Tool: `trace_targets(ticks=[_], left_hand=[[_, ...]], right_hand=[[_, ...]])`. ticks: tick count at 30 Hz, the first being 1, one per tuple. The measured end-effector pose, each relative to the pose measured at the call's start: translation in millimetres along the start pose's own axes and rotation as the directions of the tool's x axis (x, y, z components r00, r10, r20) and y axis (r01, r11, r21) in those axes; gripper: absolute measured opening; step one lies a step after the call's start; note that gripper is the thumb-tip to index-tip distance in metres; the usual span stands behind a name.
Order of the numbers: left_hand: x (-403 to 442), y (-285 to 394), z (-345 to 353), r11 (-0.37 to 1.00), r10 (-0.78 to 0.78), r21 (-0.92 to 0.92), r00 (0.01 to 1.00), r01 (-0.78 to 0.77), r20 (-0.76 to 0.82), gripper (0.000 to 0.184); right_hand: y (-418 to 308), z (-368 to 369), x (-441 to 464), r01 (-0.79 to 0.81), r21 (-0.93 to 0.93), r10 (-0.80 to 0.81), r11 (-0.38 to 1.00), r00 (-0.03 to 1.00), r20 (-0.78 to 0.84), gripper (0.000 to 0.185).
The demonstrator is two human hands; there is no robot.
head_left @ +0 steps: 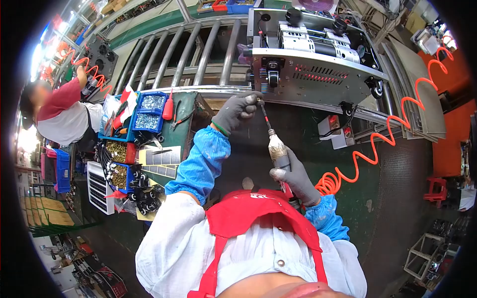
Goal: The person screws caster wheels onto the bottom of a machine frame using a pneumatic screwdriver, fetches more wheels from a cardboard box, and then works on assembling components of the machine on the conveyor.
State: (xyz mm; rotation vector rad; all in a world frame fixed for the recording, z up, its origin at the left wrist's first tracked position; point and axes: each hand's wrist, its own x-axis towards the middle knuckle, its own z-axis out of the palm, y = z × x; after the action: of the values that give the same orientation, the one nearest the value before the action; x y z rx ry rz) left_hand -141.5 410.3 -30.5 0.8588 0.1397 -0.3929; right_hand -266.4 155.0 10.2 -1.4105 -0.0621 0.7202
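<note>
My right hand (297, 180), in a grey glove, is wrapped round an air screwdriver (279, 153) with a worn pale-and-grey body. Its long bit points up and away from me, toward the metal machine housing (308, 79). My left hand (236, 113), also gloved in grey, is closed in a pinch at the bit's tip, just below the housing's near edge. Something small and brass-coloured shows there, too small to name. The housing lies on the roller conveyor, with castors (273, 74) on its near side and white-and-black motor units (296, 38) inside.
Roller conveyor (190, 54) runs left. On the left bench stand blue bins of screws (148, 121), bins of brass parts (119, 176), a red bottle (168, 108), pliers (182, 119) and black castors (148, 198). An orange coiled hose (373, 156) hangs right. A co-worker (62, 111) works far left.
</note>
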Motion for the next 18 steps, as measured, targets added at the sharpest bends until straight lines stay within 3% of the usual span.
trace_targets(ticks=[5, 10, 12, 13, 15, 17, 18], left_hand=[[-2, 9, 4, 0.979, -0.018, 0.203, 1.000, 0.015, 0.009, 0.029], [2, 16, 2, 0.926, 0.090, 0.359, 0.992, -0.114, 0.085, 0.022], [3, 22, 0, 0.902, 0.113, 0.404, 0.986, -0.153, 0.120, 0.022], [2, 25, -1, 0.873, 0.135, 0.449, 0.978, -0.193, 0.157, 0.022], [2, 28, -6, 0.885, 0.126, 0.420, 0.972, -0.200, 0.198, 0.023], [2, 32, -14, 0.896, 0.114, 0.394, 0.964, -0.204, 0.240, 0.025], [4, 34, -19, 0.899, 0.098, 0.388, 0.957, -0.203, 0.275, 0.026]], right_hand=[[-6, 2, 1, -0.033, 0.002, 0.033, 0.999, 0.999, 0.002, 0.081], [-9, 1, 3, -0.006, -0.021, 0.006, 1.000, 1.000, -0.002, 0.076], [-15, -4, 2, -0.131, 0.171, 0.112, 0.976, 0.987, 0.116, 0.068], [-10, -10, 1, -0.132, 0.171, 0.113, 0.976, 0.987, 0.115, 0.068], [11, -26, 8, -0.284, 0.626, -0.030, 0.726, 0.897, 0.442, 0.056], [13, -24, 17, -0.325, 0.669, -0.099, 0.668, 0.853, 0.513, 0.052], [12, -22, 17, -0.390, 0.730, -0.132, 0.561, 0.828, 0.544, 0.051]])
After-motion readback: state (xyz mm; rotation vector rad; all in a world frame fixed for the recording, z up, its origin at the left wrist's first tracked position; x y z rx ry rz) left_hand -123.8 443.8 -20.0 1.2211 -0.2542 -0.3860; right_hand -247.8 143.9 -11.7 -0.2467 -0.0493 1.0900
